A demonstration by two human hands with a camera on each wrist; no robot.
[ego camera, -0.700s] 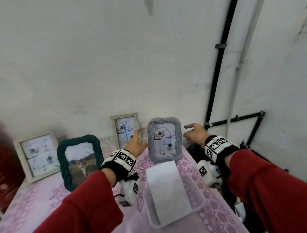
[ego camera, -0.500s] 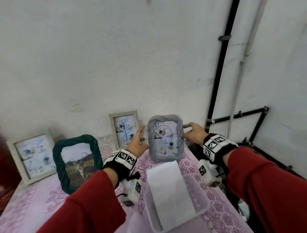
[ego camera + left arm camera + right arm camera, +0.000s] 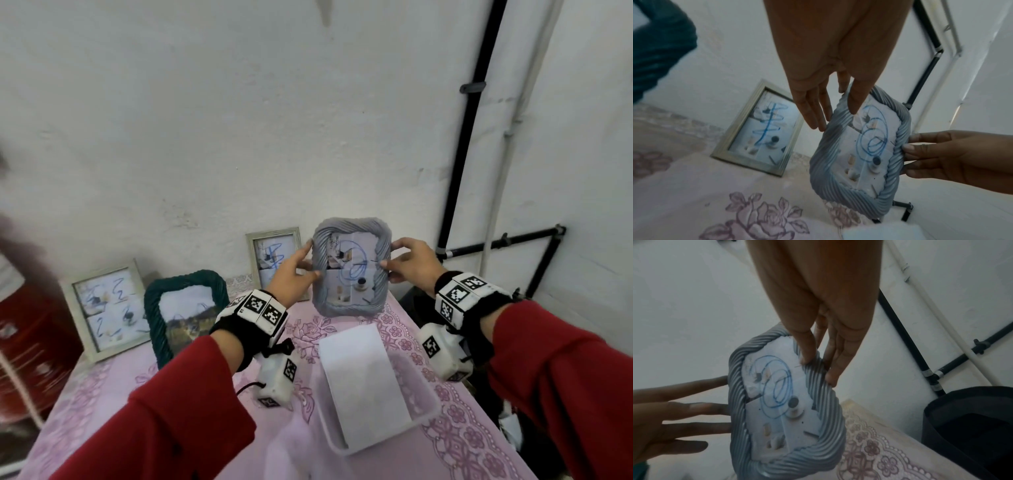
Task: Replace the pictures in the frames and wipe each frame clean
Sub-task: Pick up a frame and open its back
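Grey frame (image 3: 351, 267) held upright: left hand (image 3: 294, 274) pinches its left edge, right hand (image 3: 412, 267) its right edge, thumbs in front, fingers behind.

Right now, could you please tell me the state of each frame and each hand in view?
grey frame: held upright between both hands, scribbled picture inside.
left hand: grips its left edge.
right hand: grips its right edge.
green frame: standing on table.
two silver frames: leaning against wall, scribbled.
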